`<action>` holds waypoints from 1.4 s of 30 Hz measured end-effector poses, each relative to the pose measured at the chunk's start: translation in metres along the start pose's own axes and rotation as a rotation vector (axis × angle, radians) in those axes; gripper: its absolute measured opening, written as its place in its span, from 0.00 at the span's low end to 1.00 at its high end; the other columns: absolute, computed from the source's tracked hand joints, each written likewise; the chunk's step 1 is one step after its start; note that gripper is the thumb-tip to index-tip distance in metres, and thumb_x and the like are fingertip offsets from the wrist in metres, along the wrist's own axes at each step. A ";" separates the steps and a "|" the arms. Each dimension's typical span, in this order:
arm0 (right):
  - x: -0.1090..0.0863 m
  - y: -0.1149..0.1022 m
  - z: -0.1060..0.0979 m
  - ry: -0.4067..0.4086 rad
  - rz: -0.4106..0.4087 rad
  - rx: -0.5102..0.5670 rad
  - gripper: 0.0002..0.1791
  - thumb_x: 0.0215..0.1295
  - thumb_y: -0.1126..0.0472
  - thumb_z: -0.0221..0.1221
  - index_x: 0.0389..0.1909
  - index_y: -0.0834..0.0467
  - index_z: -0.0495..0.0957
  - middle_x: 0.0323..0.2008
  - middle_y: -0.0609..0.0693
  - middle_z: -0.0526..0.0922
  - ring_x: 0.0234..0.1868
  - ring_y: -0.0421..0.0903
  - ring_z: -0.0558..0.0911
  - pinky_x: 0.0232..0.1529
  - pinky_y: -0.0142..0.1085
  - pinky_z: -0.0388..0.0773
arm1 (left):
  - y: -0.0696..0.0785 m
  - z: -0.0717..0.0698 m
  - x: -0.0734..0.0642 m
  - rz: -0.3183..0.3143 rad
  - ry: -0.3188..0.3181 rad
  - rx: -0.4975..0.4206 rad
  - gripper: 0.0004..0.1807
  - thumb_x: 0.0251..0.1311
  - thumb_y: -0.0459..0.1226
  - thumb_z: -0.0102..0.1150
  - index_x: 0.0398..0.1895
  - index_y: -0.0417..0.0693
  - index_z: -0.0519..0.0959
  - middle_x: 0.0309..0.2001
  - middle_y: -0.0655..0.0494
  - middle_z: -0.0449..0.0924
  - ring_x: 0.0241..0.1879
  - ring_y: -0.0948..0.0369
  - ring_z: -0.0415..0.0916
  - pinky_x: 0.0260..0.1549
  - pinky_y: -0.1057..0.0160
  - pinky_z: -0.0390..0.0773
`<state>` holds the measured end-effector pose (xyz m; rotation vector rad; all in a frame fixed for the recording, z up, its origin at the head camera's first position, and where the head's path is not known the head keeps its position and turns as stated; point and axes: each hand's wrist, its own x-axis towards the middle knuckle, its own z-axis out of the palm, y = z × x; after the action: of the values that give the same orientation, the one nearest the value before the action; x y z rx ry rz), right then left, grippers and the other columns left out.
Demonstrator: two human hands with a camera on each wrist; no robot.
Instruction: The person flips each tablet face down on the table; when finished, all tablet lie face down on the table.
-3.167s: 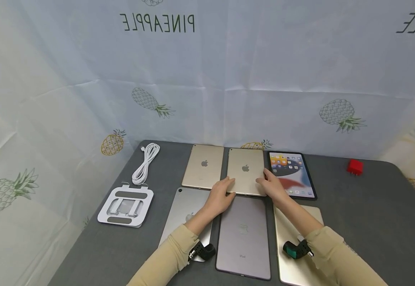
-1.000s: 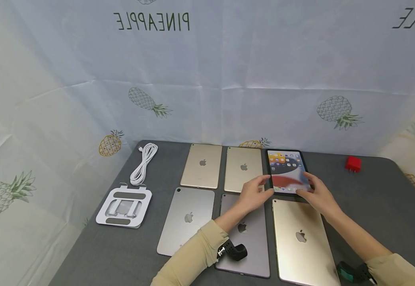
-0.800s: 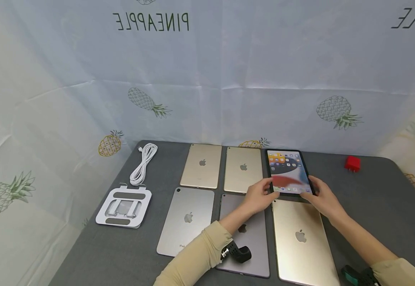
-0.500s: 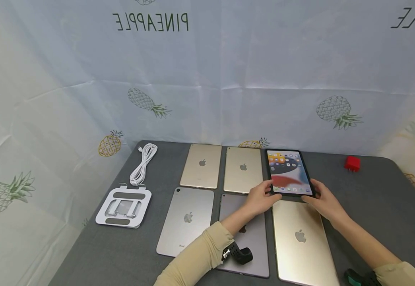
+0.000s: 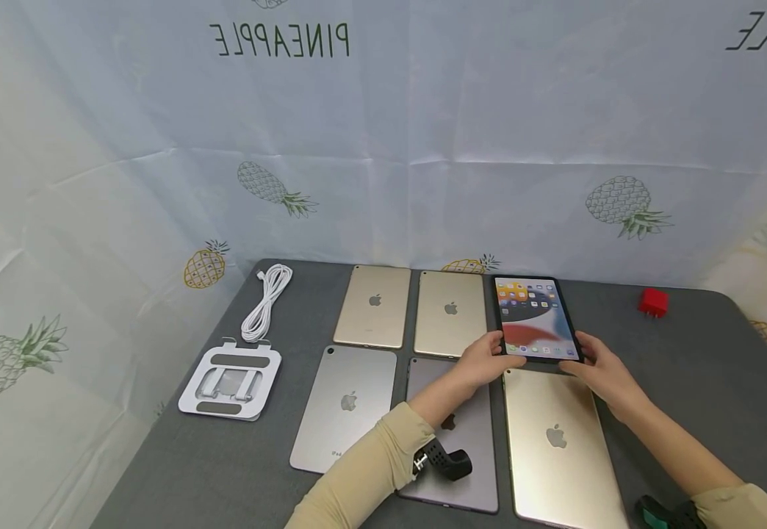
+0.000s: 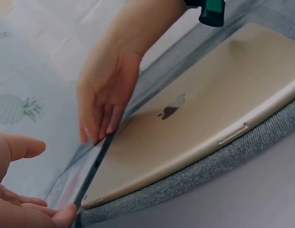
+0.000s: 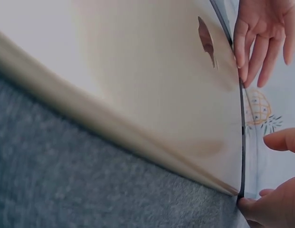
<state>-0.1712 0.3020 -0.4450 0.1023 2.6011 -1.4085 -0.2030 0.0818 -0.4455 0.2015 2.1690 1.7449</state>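
A tablet with a lit screen [image 5: 537, 319] lies face up in the back row, at its right end. My left hand [image 5: 484, 360] is at the tablet's near left corner, fingertips along the side and thumb by the near edge. At the opposite near corner, my right hand [image 5: 608, 375] touches the edge with lightly bent fingers. Both wrist views show fingertips right at the dark rim, with the left thumb [image 6: 26, 147] raised away from it. Just in front lies a large gold tablet [image 5: 558, 448], back side up.
Two smaller gold tablets [image 5: 373, 307] [image 5: 449, 327] fill the rest of the back row. In front are a silver tablet [image 5: 344, 411] and a grey tablet [image 5: 459, 463], partly under my left arm. A white cable [image 5: 267, 301], white folding stand [image 5: 230, 382] and red charger [image 5: 653, 302] lie at the sides.
Both hands have left the middle gold tablet and moved right to the lit one. Within the last second they slid slightly toward its near corners, while the tablet has stayed in place.
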 end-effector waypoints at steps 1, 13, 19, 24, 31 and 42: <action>0.000 -0.001 0.000 0.000 0.002 0.004 0.46 0.71 0.57 0.56 0.72 0.75 0.36 0.67 0.80 0.46 0.66 0.76 0.53 0.62 0.65 0.58 | 0.000 0.000 0.001 -0.005 -0.002 -0.025 0.34 0.56 0.36 0.67 0.66 0.38 0.69 0.63 0.47 0.72 0.61 0.54 0.70 0.58 0.60 0.71; 0.001 -0.005 0.000 0.029 0.036 0.044 0.44 0.72 0.57 0.54 0.73 0.74 0.37 0.68 0.78 0.47 0.66 0.72 0.53 0.63 0.65 0.58 | 0.007 0.002 0.002 -0.066 0.037 -0.298 0.33 0.53 0.29 0.67 0.64 0.31 0.68 0.62 0.40 0.69 0.64 0.48 0.66 0.63 0.53 0.66; 0.001 -0.005 0.000 0.025 0.040 0.063 0.44 0.72 0.58 0.54 0.73 0.74 0.36 0.69 0.78 0.46 0.67 0.72 0.51 0.64 0.65 0.56 | 0.009 0.004 0.004 -0.081 0.106 -0.321 0.30 0.52 0.29 0.67 0.60 0.33 0.71 0.57 0.42 0.72 0.59 0.49 0.69 0.60 0.53 0.69; 0.001 -0.005 0.000 0.026 0.039 0.071 0.44 0.72 0.58 0.53 0.73 0.74 0.37 0.69 0.77 0.45 0.69 0.72 0.50 0.64 0.64 0.55 | 0.008 0.003 0.006 -0.096 0.154 -0.341 0.32 0.53 0.29 0.66 0.62 0.31 0.68 0.54 0.39 0.75 0.56 0.49 0.72 0.59 0.52 0.70; 0.002 -0.006 0.001 0.017 0.039 0.082 0.42 0.73 0.57 0.52 0.73 0.74 0.38 0.70 0.76 0.47 0.69 0.70 0.51 0.65 0.63 0.55 | 0.008 0.003 0.007 -0.104 0.163 -0.367 0.36 0.54 0.29 0.65 0.66 0.29 0.64 0.57 0.38 0.73 0.60 0.48 0.70 0.62 0.53 0.68; 0.004 -0.014 0.009 -0.019 0.066 0.106 0.41 0.75 0.55 0.50 0.74 0.72 0.40 0.70 0.74 0.49 0.70 0.69 0.52 0.66 0.63 0.54 | 0.009 0.000 0.011 -0.017 0.233 -0.434 0.25 0.55 0.25 0.62 0.58 0.28 0.73 0.48 0.48 0.78 0.49 0.58 0.76 0.50 0.63 0.77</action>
<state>-0.1760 0.2867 -0.4389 0.1867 2.4830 -1.5159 -0.2147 0.0872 -0.4385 -0.1352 1.8627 2.2684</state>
